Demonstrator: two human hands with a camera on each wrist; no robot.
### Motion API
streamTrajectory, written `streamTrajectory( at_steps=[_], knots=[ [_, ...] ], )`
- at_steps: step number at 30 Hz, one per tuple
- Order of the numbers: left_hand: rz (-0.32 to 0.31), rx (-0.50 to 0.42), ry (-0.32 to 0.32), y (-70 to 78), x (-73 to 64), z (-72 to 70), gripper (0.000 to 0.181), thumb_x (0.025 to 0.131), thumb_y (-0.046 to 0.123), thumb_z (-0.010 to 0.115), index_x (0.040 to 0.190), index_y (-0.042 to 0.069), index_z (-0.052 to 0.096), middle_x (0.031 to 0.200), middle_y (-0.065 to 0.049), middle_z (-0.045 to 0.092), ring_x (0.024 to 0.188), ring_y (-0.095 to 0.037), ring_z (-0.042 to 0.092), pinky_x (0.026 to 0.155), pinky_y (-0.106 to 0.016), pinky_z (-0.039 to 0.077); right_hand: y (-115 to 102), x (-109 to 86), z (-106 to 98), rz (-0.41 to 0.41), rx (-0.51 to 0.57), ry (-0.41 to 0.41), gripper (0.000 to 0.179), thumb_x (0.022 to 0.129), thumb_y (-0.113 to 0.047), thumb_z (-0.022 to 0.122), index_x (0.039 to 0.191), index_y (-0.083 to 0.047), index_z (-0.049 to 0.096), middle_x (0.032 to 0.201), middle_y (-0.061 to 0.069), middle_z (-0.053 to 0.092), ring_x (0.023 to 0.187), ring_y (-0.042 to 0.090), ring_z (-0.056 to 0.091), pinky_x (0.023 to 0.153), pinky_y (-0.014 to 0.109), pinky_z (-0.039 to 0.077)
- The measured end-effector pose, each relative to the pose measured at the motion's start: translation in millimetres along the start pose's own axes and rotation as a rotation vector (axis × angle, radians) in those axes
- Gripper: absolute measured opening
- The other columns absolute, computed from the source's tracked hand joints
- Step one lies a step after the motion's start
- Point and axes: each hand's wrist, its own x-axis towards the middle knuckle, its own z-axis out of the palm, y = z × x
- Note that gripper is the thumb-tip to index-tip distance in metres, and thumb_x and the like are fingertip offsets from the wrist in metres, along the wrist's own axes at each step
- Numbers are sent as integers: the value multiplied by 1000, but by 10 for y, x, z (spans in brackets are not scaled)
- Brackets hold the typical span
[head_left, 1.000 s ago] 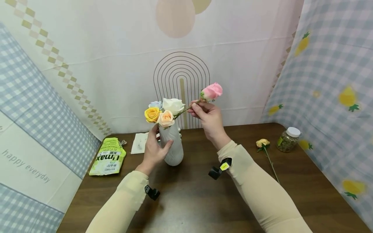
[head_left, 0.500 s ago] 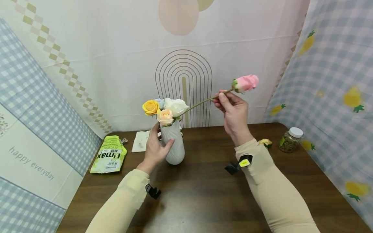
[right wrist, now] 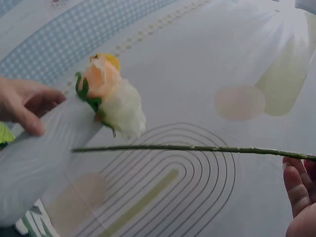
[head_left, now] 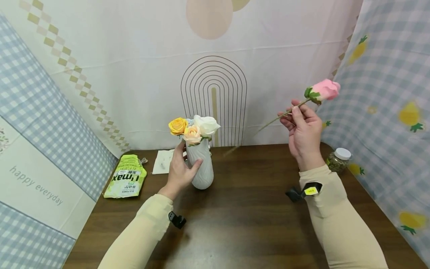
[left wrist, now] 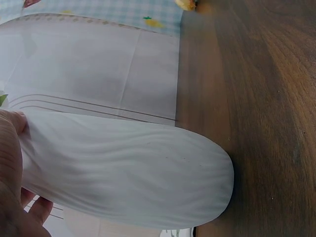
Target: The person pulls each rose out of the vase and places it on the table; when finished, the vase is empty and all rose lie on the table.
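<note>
A white ribbed vase [head_left: 204,170] stands upright on the table, gripped near its neck by my left hand [head_left: 180,168]. At its mouth cluster a yellow rose [head_left: 177,126], a peach rose [head_left: 192,135], a white rose [head_left: 206,125] and a bit of a blue flower [head_left: 190,121] behind. Off to the right, my right hand [head_left: 305,130] pinches the stem of a pink rose [head_left: 325,90] just below its bloom. The bare stem [right wrist: 197,148] points left toward the vase, apart from it in the head view. In the left wrist view, fingers wrap the vase's upper part.
A green-and-white bag [head_left: 125,178] lies at the table's left, with a white paper [head_left: 162,161] near the back edge. A lidded jar [head_left: 339,158] stands back right, partly behind the right arm. A yellow flower [left wrist: 186,4] lies on the table. Patterned cloth [head_left: 151,74] hangs behind.
My right hand has drawn the pink rose up and right, its stem coming out of the vase. My left hand stays on the vase. The right arm now covers the yellow flower on the table.
</note>
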Motion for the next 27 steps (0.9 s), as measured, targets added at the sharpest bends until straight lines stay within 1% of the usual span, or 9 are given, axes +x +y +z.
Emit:
streamTrajectory(
  at_steps=[2,5,9,11,14,17,19,24,27],
  knots=[
    [-3,2,-3,6,-1,-3,78,83,23,75,143,-2,32,123,-21,48,113,-30,52,86,-42,54,-3,-23,-72,19,-49,12,33,92,-6,62,119,11,59,89,16,64,73,26,69,62,27,57],
    [-11,0,-4,16,-4,-4,76,83,23,75,142,-1,33,123,-20,48,112,-30,52,85,-42,54,27,-84,-192,52,-181,36,34,91,-9,63,121,6,62,88,12,66,70,20,68,59,24,55],
    [-19,-6,-6,28,-1,1,74,84,24,74,141,0,34,123,-19,48,112,-29,52,85,-42,54,96,-174,-363,81,-337,78,32,90,-12,65,119,2,65,86,8,71,66,14,65,58,21,51],
    [-20,-6,-5,34,3,3,74,84,25,74,141,0,34,123,-19,48,113,-29,51,85,-42,54,135,-205,-439,88,-371,91,31,89,-12,67,117,2,66,86,7,72,65,14,64,58,21,50],
    [-24,-6,0,41,7,2,75,84,25,74,142,1,34,123,-19,49,113,-29,51,86,-43,54,199,-240,-541,96,-375,103,29,88,-11,68,113,3,66,84,8,72,62,14,64,57,21,50],
    [-28,-6,2,36,2,-1,75,84,25,74,142,1,34,123,-19,49,114,-29,51,86,-43,54,256,-291,-649,111,-411,101,29,88,-11,69,113,2,67,84,7,73,61,13,65,54,21,49],
    [-29,-9,2,31,-1,-2,75,84,25,74,142,1,34,124,-19,48,114,-29,51,86,-43,54,291,-337,-734,133,-454,92,30,88,-12,69,114,2,67,84,6,73,61,13,65,54,20,50],
    [-25,-11,-1,25,-10,3,74,84,24,74,142,1,34,124,-19,48,114,-29,51,86,-42,54,367,-504,-1035,218,-610,49,37,88,-13,70,121,3,64,90,0,73,68,10,66,57,19,53],
    [-23,-11,0,22,-14,4,74,85,25,73,142,0,34,124,-19,48,114,-29,51,86,-42,54,421,-619,-1241,249,-708,43,38,87,-15,71,120,2,65,93,0,73,71,10,67,58,20,53]
  ],
)
